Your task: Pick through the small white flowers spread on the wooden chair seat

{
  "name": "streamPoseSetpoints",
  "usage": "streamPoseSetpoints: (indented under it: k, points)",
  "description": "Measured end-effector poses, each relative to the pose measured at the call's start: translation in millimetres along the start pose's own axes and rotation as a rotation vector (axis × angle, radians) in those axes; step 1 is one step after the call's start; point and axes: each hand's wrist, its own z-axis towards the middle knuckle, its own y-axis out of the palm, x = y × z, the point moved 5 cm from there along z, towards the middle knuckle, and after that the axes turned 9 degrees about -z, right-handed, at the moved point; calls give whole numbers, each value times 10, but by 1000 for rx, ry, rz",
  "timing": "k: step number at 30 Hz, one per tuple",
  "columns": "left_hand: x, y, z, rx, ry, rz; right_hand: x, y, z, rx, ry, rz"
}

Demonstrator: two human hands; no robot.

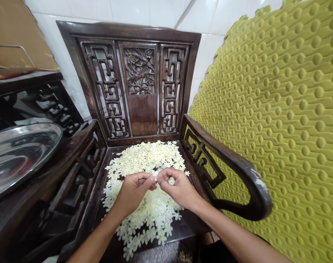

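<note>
Left hand and right hand nearly meet, fingers pinched closed, anything held unclear; many flowers lie loose; progress uncertain.

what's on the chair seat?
Pale flowers cover most of the seat. It shows dark at edges and gaps. The left hand and right hand hide some flowers; anything under the pile can't be seen.

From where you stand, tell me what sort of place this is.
Probably a room in a home, though a small workshop is possible: a carved dark wooden armchair with small pale flowers spread on its seat, a white tiled wall behind it, and a bumpy yellow-green mat standing alongside.
</note>
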Motion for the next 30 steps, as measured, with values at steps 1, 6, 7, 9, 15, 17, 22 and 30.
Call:
streamPoseSetpoints:
  k: [1,6,7,9,15,17,22,30]
  points:
    - [1,1,-1,-2,-3,3,-9,-8,1,10,-3,-4]
    - [-3,-3,-1,-14,5,35,-55,-57,-2,57,9,-2]
    - [-7,-3,0,-18,8,41,-59,-61,-4,61,7,-6]
    - [-12,0,0,-33,15,51,-59,-63,-10,64,-5,-21]
    - [7,14,-9,-51,32,63,-22,-50,-10,62,-43,-54]
    - [14,17,-11,-55,32,61,-24,-47,-7,61,-48,-53]
    - [4,11,-5,-60,33,75,-41,-52,-17,58,-38,-32]
    - [20,15,-15,-46,19,72,-42,-60,-13,55,-31,-48]
